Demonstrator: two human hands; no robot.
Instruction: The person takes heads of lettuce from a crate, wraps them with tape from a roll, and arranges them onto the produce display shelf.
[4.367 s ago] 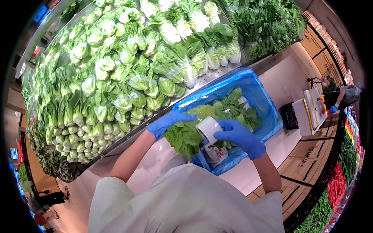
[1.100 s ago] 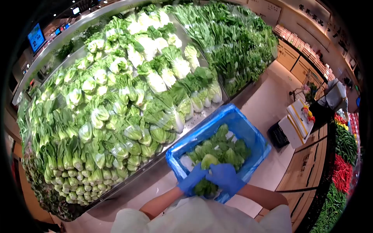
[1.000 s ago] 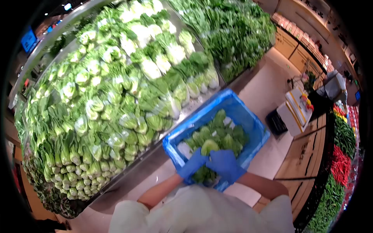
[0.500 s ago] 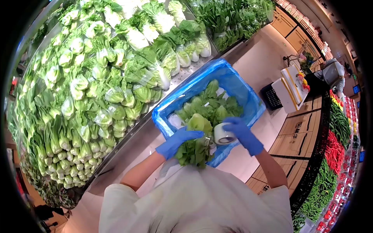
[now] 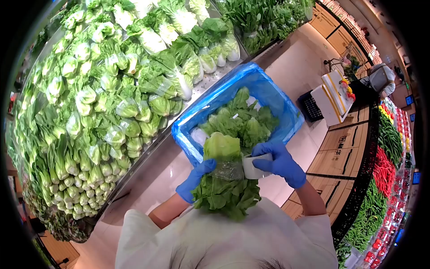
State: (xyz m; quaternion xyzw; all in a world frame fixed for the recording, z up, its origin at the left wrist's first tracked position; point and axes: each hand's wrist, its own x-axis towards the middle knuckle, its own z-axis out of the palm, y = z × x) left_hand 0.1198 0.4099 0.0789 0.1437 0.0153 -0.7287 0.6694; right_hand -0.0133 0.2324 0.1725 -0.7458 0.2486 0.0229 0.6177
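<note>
My left hand, in a blue glove, grips a leafy lettuce at its left side, close in front of my body. Its pale end points away from me and its loose green leaves hang toward me. A shiny band of clear film lies around its middle. In my right hand, also blue-gloved, is a white roll of film, held against the right side of the lettuce. Just beyond, more lettuces lie in a crate lined with a blue plastic bag.
A sloping display of bok choy and wrapped cabbages fills the left, its metal edge beside the crate. At right stand wooden-fronted stands with red chillies and green peppers. A person is near white foam boxes.
The lettuce has turned more upright and come nearer my body, with the film band now plainly visible. My right hand has brought the roll down against it; my left hand has shifted slightly lower.
</note>
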